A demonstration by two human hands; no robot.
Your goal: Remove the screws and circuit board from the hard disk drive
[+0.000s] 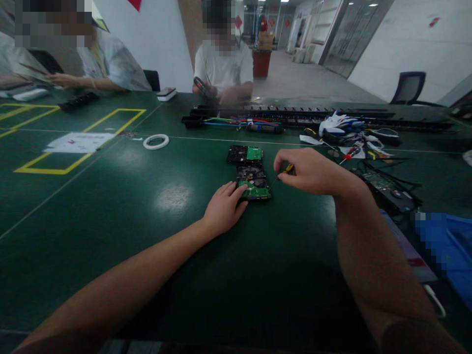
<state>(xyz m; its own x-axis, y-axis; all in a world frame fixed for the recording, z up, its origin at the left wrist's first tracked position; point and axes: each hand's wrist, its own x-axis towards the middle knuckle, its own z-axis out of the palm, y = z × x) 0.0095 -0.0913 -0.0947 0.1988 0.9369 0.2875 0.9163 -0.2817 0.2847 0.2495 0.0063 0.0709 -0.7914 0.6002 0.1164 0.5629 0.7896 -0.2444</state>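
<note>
A hard drive with a green circuit board (254, 191) lies on the dark green table (177, 255) near the middle. My left hand (224, 209) grips its left edge, thumb at the near side and fingers on the board. In my right hand (306, 172) is a small screwdriver with a yellow and black handle (289, 169), pinched between the fingers. Its thin shaft slants down to the right side of the board. Just beyond lies a second hard drive (239, 154), flat, with a smaller green board on its right part.
White tape roll (156, 142) and papers (80, 142) lie left. Long black strips with cables (295, 117) cross the back. Gloves (339, 125), a red screwdriver (350, 154), an opened device (391, 191) and a blue tray (452, 246) are right. People sit opposite.
</note>
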